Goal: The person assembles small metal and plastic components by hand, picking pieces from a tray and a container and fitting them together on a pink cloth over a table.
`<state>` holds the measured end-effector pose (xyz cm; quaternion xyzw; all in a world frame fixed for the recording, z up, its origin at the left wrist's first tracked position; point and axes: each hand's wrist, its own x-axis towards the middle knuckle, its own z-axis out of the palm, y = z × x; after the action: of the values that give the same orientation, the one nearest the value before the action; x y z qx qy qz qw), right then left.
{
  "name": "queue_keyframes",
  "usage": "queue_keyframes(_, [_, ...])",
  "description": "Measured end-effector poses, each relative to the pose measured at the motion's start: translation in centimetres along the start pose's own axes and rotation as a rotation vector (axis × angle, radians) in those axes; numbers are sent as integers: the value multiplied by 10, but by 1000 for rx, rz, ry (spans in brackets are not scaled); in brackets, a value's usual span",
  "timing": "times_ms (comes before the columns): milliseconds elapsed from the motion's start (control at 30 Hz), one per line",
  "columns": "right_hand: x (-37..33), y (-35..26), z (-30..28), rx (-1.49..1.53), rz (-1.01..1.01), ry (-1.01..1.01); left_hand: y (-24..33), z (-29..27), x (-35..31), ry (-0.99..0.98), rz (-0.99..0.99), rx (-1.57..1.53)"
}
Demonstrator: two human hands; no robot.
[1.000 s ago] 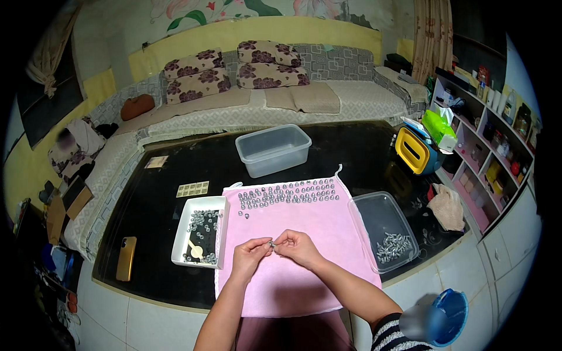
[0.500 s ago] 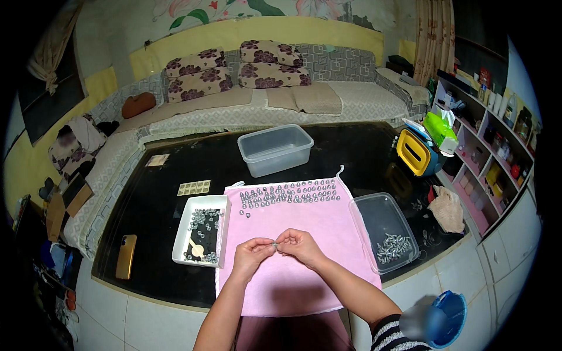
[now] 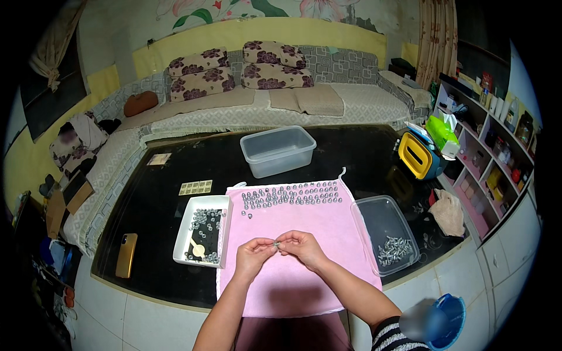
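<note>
My left hand (image 3: pixel 253 257) and my right hand (image 3: pixel 301 248) meet over the pink cloth (image 3: pixel 342 251). Between their fingertips they pinch one small silvery metal part (image 3: pixel 276 243), mostly covered by the fingers. Farther up the cloth stand rows of small metal pieces (image 3: pixel 291 196), with two of them set apart at the left. Beside my left hand is a white tray (image 3: pixel 178 245) of loose shiny nut-like pieces (image 3: pixel 206 217) and a pale scoop (image 3: pixel 198 249). To the right, a clear plastic lid (image 3: pixel 377 212) holds a heap of silvery bolt-like pieces (image 3: pixel 396 250).
A clear plastic tub (image 3: pixel 277 153) stands beyond the cloth on the black table (image 3: pixel 158 210). A gold phone (image 3: pixel 126 255) lies at the left, near a small card (image 3: pixel 195 187). At the right are a yellow-and-blue box (image 3: pixel 417 155), a beige cloth (image 3: pixel 447 212) and a blue bucket (image 3: pixel 451 322).
Both hands keep their pinch on the small metal part almost unmoved. The whole view has shifted very slightly; the rows and trays look the same.
</note>
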<state>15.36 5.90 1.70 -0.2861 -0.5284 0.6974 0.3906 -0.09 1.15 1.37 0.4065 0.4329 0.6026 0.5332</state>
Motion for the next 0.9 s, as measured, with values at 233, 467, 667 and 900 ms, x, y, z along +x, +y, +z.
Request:
queue_keyframes(233, [2,4,1,-95,-68,21,-1,-2,2,28,3,17])
queue_keyframes(467, [2,5,1,-133,-76,12,-1,-2,2,32,-2,-3])
queue_keyframes(667, [4,8,-1,-159,-49,13,-5,-3,3,36,30,27])
queue_keyframes(900, [6,8,-5,-178,24,0,-7,-4,1,36,113,238])
